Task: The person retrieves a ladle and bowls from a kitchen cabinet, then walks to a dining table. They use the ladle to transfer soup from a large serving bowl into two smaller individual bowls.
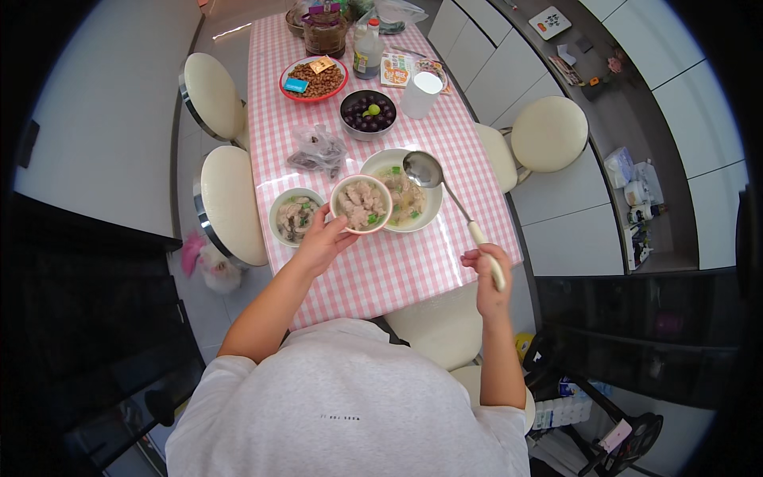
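Observation:
My left hand (325, 239) grips a small pink-rimmed bowl (360, 204) of meat pieces, broth and chopped greens, held up over the table. Behind it, partly covered, stands a large white serving bowl (432, 208) with meat soup and green onion. A metal ladle (424, 169) with a cream handle is in my right hand (492, 277), its scoop above the large bowl's right side. Left of my left hand rests a second bowl of soup (296, 217) with meat, greens and dark pieces.
Beyond the bowls on the checked tablecloth (381, 274) are a knotted plastic bag (319, 149), a metal bowl of dark grapes (368, 114), a red-rimmed plate of nuts (316, 79), a white plastic cup (422, 95) and a red-capped bottle (369, 50). Cream chairs (232, 203) flank the table.

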`<state>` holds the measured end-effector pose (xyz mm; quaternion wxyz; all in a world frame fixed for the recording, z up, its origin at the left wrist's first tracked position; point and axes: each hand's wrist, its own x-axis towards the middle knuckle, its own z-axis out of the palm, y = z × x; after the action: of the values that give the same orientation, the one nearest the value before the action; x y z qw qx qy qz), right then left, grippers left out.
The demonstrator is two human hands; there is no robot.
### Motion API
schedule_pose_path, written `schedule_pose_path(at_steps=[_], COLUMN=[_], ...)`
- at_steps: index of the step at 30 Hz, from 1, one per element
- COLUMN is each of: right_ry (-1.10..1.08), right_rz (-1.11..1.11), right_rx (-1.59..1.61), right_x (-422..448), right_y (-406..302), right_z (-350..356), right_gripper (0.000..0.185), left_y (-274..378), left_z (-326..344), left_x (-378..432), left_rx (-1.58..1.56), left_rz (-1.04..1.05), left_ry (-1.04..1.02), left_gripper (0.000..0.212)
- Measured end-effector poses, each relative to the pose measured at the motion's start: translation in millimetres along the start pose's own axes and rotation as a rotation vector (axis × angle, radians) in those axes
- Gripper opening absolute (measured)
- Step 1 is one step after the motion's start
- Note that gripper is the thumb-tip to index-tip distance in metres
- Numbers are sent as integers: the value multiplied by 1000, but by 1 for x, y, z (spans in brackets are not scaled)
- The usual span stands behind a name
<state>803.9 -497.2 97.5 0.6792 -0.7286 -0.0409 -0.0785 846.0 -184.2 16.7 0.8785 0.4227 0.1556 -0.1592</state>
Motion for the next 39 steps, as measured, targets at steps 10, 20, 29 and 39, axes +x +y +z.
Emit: schedule_pose_path(at_steps=[10, 20, 29, 39], right_ry=[-311, -127, 141, 225], right_rz=[-295, 86, 398, 515], right_rx=[-413, 212, 1104, 1029], right_x=[11, -9, 5, 18], right_y=[63, 122, 163, 160], right_z=[6, 12, -3, 0], right_gripper=[24, 35, 41, 31], left_y=[6, 4, 1, -7], left_z=[-25, -25, -9, -7], left_x=[-53, -62, -56, -48], left_rx=[11, 12, 5, 2], left_rz=[41, 60, 57, 22], left_ry=[104, 126, 79, 50], left_gripper=[55, 53, 60, 63])
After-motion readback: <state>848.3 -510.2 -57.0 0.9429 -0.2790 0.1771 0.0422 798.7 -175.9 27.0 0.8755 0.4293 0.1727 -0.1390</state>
